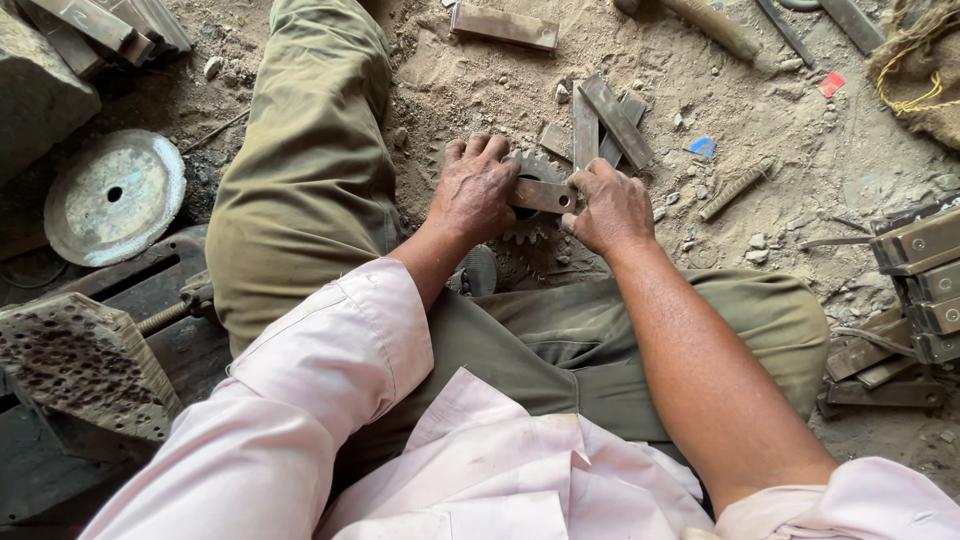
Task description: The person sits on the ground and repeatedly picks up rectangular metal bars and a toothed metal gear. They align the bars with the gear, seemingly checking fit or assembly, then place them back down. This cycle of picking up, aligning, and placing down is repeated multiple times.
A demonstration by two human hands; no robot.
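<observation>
I sit on sandy ground with my legs folded. A toothed metal gear (538,168) lies in the sand in front of me. My left hand (474,187) rests flat over the gear's left side. A flat rusty metal bar (541,195) lies across the gear, and my right hand (607,207) pinches its right end between thumb and fingers. Much of the gear is hidden under my hands and the bar.
Several loose flat bars (610,122) lie just beyond the gear, another bar (504,26) farther off. A round metal disc (112,196) sits at left, a pitted block (82,362) near my left knee. Stacked metal pieces (915,290) fill the right edge.
</observation>
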